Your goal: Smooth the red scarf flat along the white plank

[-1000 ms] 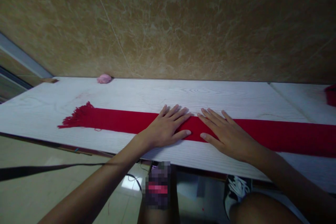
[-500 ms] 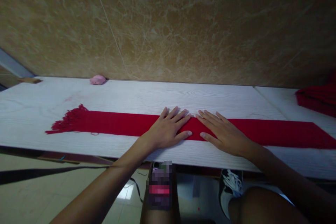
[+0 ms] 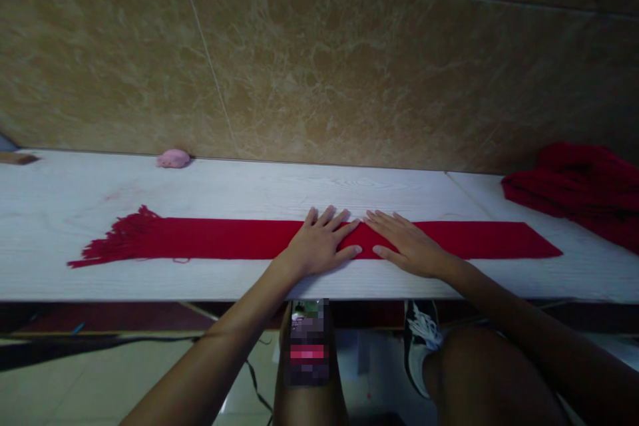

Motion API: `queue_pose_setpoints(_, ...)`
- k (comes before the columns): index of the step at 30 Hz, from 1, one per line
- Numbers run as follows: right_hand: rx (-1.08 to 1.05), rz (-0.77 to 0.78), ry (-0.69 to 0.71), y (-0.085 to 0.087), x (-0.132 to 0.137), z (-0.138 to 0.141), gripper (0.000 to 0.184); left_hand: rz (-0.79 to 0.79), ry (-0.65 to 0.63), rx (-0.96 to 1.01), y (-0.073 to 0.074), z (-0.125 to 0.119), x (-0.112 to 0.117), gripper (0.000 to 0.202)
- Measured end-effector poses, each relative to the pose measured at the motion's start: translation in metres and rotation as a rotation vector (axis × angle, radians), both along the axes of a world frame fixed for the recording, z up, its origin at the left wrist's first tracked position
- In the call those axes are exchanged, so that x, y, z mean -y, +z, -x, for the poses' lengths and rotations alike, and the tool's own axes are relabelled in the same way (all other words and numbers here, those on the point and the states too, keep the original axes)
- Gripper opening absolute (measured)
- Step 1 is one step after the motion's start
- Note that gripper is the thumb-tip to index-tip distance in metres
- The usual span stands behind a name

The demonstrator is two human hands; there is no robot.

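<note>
A long red scarf lies flat in a narrow strip along the white wooden table, its fringe at the left end. My left hand rests flat on the scarf's middle, fingers stretched out. Beside it my right hand also lies flat on the scarf, fingers spread. The fingertips of both hands nearly meet. Neither hand holds anything.
A heap of red cloth sits at the table's right end. A small pink lump lies at the back left, against the brown marbled wall. Below the table's front edge are my knees, a sneaker and tiled floor.
The view has swung right and back, bringing the scarf's right end and the red heap into sight. Both hands have stayed flat on the scarf's middle.
</note>
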State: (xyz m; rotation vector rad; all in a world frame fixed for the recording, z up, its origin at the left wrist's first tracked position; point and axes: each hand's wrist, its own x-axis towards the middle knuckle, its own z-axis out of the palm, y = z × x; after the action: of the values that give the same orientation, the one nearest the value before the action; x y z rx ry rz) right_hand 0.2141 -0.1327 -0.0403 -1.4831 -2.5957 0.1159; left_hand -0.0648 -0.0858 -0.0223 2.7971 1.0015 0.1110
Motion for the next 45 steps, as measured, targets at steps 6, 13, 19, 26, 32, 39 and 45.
queue_pose_setpoints(6,0.045,0.007,-0.008,0.004,-0.001,0.002,0.07,0.034,0.004,0.001,0.003,-0.001,0.0,0.079)
queue_pose_setpoints(13,0.079,0.004,-0.006,0.008,0.001,0.006,0.07,0.08,0.011,0.016,0.008,0.0,0.001,0.079)
queue_pose_setpoints(19,0.08,-0.005,0.012,0.007,0.001,0.005,0.069,0.185,0.093,-0.002,0.043,-0.019,-0.019,0.082)
queue_pose_setpoints(26,0.108,-0.064,0.008,0.002,-0.001,0.004,0.075,0.153,-0.037,0.137,0.062,-0.082,-0.062,0.065)
queue_pose_setpoints(32,0.117,-0.104,0.01,-0.002,0.001,0.005,0.075,0.191,-0.181,0.152,0.03,-0.086,-0.055,0.066)
queue_pose_setpoints(39,0.077,-0.144,0.041,-0.006,0.001,0.002,0.071,0.188,-0.161,0.172,0.013,-0.081,-0.053,0.068)
queue_pose_setpoints(45,0.028,-0.15,0.031,-0.013,0.002,-0.002,0.068,0.136,-0.17,0.277,0.008,-0.082,-0.061,0.059)
